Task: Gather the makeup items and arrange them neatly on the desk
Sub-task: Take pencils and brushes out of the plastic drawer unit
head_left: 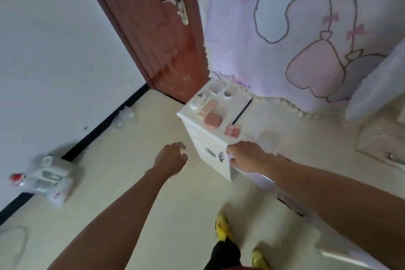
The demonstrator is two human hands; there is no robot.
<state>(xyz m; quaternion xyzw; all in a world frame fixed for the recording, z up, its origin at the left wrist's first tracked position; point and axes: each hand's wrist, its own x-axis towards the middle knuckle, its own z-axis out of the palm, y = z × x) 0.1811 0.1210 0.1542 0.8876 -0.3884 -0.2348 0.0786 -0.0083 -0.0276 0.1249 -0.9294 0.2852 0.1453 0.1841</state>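
**Cream floor (131, 171), white counter (208, 138) beside the door (153, 28)**

Makeup items sit together on the counter's top: a pink compact (212, 121), a blush palette (232, 131), a peach box (207, 108) and a black pencil (242, 110). The right hand (245, 156) grips the counter's near corner. The left hand (171, 158) hovers beside it, fingers loosely curled, holding nothing.

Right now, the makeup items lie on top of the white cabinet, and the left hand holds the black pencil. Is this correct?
Not quite. The left hand holds nothing; its fingers are loosely curled in the air. The black pencil lies on top of the white cabinet with the other makeup items, as the head view shows.
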